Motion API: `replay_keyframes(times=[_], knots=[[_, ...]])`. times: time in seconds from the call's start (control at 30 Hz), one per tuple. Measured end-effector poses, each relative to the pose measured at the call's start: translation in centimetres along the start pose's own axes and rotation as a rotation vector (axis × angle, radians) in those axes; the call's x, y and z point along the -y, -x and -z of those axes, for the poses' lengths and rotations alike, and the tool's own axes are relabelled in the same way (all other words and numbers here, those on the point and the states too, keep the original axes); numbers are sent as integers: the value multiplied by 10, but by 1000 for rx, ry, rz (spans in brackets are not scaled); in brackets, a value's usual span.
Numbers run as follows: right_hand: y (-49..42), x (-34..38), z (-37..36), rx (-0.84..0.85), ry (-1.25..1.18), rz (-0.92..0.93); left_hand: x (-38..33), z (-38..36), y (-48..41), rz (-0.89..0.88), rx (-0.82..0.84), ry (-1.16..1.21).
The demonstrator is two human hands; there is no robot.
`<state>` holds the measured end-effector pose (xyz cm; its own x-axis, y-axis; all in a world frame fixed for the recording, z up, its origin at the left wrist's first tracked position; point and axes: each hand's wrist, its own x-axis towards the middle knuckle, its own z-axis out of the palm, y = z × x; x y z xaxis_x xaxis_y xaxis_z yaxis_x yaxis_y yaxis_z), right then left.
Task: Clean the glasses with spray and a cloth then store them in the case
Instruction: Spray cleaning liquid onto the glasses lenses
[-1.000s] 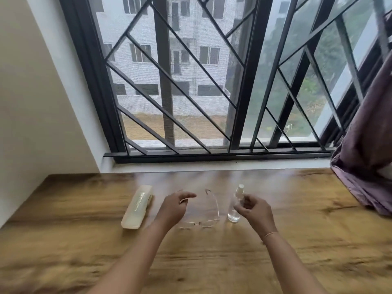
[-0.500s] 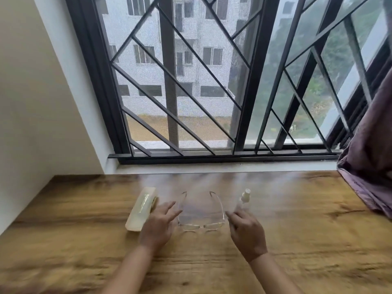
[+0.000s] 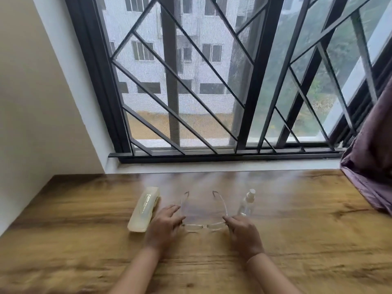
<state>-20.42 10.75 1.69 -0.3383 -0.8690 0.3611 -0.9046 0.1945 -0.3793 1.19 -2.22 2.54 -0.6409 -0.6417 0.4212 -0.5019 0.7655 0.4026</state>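
Window (image 3: 191,81) bars in black metal fill the wall ahead, with a pale building and green trees outside. Below the sill runs the wood-grain desk (image 3: 307,240), and a purple curtain (image 3: 373,166) hangs down onto its far right corner. A person's bare forearms reach in from the near edge. The left hand (image 3: 164,227) lies palm down, its fingers touching the left end of the front of the glasses (image 3: 203,211). The right hand (image 3: 244,232) does the same at the right end, fingertips at the hinge. Whether either hand actually pinches the frame or only rests against it, I cannot tell. The glasses sit on the desk between the hands, unfolded, lenses toward the person and temples pointing at the window. A cream case (image 3: 144,209) lies shut just left of the left hand, angled away toward the sill. A small clear spray (image 3: 247,202) bottle with a white cap stands upright just beyond the right hand.
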Motion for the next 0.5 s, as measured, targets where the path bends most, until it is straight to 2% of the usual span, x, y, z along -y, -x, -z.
replay_keyframes(times=[0.17,0.27,0.33,0.5], knots=[[-5,16,14,-197,-136,2,-4,11,-4,3,-106,123],[-19,33,32,-298,-235,-24,-9,24,-16,78,-175,226],[-31,45,45,-307,-287,-73,-13,34,-29,104,-198,247],[-59,59,64,-209,-396,-247,-20,55,-54,133,-257,266]])
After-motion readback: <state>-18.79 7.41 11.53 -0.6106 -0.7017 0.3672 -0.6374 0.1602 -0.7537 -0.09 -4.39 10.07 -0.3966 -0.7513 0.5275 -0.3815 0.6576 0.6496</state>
